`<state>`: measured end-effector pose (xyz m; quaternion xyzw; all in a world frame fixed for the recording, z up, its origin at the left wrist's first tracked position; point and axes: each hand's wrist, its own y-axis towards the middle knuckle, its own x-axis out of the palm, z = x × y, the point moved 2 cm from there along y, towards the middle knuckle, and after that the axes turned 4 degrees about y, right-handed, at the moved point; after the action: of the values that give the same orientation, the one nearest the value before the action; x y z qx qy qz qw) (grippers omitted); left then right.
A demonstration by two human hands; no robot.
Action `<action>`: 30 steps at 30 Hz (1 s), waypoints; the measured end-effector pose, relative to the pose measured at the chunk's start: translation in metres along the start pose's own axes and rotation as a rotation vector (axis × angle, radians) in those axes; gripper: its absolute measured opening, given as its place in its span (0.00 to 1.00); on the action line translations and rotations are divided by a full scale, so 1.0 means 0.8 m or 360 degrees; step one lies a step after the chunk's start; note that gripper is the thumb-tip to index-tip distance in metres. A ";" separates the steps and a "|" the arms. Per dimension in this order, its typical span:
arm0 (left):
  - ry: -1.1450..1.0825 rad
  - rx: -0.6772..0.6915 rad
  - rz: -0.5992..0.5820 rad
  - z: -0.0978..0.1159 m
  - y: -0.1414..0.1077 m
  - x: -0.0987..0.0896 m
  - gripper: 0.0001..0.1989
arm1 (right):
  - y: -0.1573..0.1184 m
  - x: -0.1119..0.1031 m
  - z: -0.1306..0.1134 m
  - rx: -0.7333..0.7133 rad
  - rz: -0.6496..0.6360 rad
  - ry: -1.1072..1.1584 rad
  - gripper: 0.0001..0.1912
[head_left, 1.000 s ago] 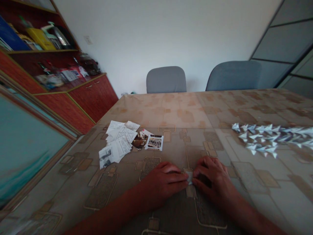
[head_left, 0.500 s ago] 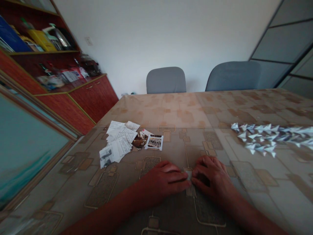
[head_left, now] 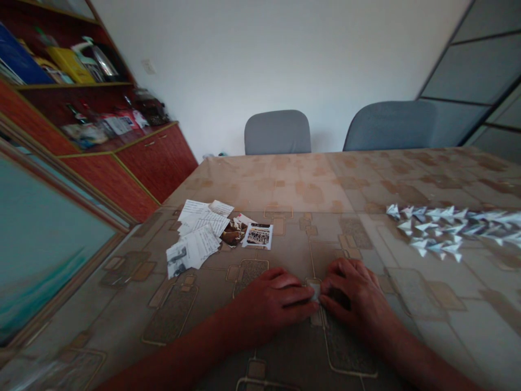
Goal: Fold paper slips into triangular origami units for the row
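A small pale piece of paper [head_left: 315,291] lies at the table surface between my two hands, mostly covered by fingers. My left hand [head_left: 279,297] presses on its left side with closed fingers. On its right side, the thumb and fingertips of my right hand [head_left: 353,290] pinch it. Beyond my left hand is a loose pile of cut printed paper pieces [head_left: 203,225], with a small picture piece [head_left: 258,236] at its right end. Off to the right stand rows of small folded paper shapes with pointed tips [head_left: 437,228].
A patterned cloth covers the table [head_left: 301,184]. Behind its far edge stand two grey chairs, one in the middle [head_left: 277,133] and one farther right [head_left: 388,127]. At the left is a reddish wooden cabinet [head_left: 157,163] with items on its shelves.
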<state>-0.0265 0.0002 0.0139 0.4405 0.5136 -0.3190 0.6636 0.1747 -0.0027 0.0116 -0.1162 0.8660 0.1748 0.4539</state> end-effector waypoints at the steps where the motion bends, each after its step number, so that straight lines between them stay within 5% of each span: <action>1: -0.0019 -0.0011 -0.0007 0.001 0.001 0.000 0.12 | 0.000 0.000 0.000 0.0001 -0.0003 0.0003 0.07; 30: 0.0036 -0.0145 0.0115 0.008 0.004 -0.001 0.09 | 0.002 0.002 0.016 0.0099 -0.0049 0.0146 0.09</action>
<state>-0.0213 -0.0047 0.0158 0.4317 0.5188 -0.2661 0.6882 0.1828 0.0040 0.0042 -0.1231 0.8890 0.1353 0.4198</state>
